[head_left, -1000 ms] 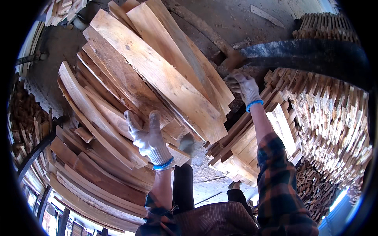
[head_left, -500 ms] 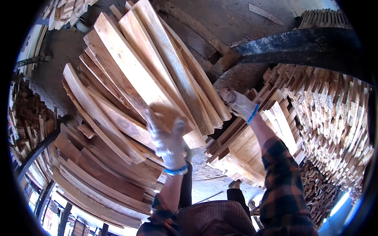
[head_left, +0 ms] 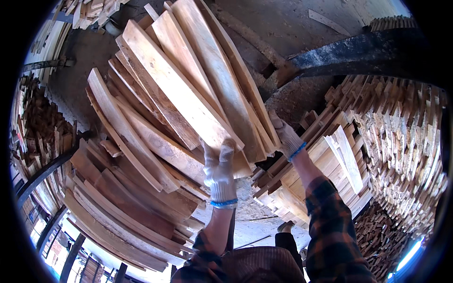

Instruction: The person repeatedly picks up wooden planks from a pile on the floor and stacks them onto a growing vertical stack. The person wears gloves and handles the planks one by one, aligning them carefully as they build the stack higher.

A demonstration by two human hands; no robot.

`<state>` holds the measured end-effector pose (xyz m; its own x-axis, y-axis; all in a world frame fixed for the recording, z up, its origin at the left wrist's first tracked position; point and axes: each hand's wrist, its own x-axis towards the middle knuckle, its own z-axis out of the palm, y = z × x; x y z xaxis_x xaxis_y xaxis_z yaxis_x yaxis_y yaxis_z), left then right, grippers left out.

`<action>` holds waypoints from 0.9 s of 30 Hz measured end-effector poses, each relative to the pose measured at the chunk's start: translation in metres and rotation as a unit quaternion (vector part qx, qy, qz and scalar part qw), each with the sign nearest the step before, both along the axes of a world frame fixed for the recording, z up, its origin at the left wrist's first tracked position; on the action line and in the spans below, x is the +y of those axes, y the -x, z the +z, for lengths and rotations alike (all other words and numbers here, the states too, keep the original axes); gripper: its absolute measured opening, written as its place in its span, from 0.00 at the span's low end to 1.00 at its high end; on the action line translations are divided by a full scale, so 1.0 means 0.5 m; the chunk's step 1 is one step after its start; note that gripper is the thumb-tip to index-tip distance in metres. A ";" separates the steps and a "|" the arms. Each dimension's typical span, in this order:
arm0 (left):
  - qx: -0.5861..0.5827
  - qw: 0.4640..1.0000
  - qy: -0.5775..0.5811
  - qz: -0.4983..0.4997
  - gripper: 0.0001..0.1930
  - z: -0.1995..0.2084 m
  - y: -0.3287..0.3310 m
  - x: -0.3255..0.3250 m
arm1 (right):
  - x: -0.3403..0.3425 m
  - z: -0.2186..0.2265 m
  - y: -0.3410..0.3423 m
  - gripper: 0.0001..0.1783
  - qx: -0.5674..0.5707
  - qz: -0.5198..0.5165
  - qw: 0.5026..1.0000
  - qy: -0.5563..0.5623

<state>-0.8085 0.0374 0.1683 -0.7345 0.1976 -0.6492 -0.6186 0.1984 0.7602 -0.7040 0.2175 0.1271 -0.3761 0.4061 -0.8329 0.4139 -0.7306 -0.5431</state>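
Note:
My left hand (head_left: 220,172), in a white knit glove with a blue cuff, grips the near end of a pale wooden board (head_left: 181,89), the top one of a fanned pile. Its thumb lies over the board's end. At the pile's right side, my right hand (head_left: 286,136), gloved the same way, holds the near end of the outermost wooden board (head_left: 243,66); some of its fingers are hidden by the wood. Between these two boards lie other long boards (head_left: 207,52). Curved, rougher boards (head_left: 137,137) spread out to the left of my left hand.
Lower left, more long planks (head_left: 118,207) are stacked. Right of my right arm sits a stack of pale boards (head_left: 306,181), before a tall wall of piled wood strips (head_left: 401,137). A dark metal beam (head_left: 354,56) juts in at the upper right.
My left hand, blurred above the boards before, has closed on the near end of the top board. My right hand has come down along the pile's right edge. The view has shifted slightly.

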 end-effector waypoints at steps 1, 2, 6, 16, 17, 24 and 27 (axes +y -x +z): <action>-0.033 0.998 -0.048 0.012 0.35 0.058 0.017 0.015 | 0.001 0.024 -0.003 0.32 -0.002 -0.013 1.000 0.017; -0.066 0.993 -0.098 0.029 0.36 0.098 0.036 0.021 | 0.002 0.047 0.000 0.33 -0.003 -0.023 0.999 0.032; 0.008 0.996 -0.077 -0.051 0.34 0.202 0.137 -0.057 | 0.002 0.112 0.061 0.41 0.131 0.207 0.964 0.103; 0.012 0.995 -0.008 -0.095 0.42 0.107 0.265 -0.030 | -0.030 0.030 0.253 0.49 0.174 -0.013 0.985 0.016; 0.030 0.998 -0.028 -0.052 0.42 0.097 0.251 -0.031 | -0.030 0.038 0.247 0.49 0.150 -0.005 0.988 0.020; 0.068 0.983 0.092 -0.145 0.46 0.168 0.115 -0.198 | -0.132 0.201 0.113 0.43 -0.004 0.213 0.971 -0.107; 0.125 0.930 0.169 -0.301 0.38 0.172 0.074 -0.293 | -0.170 0.182 0.028 0.47 0.059 0.142 0.986 0.061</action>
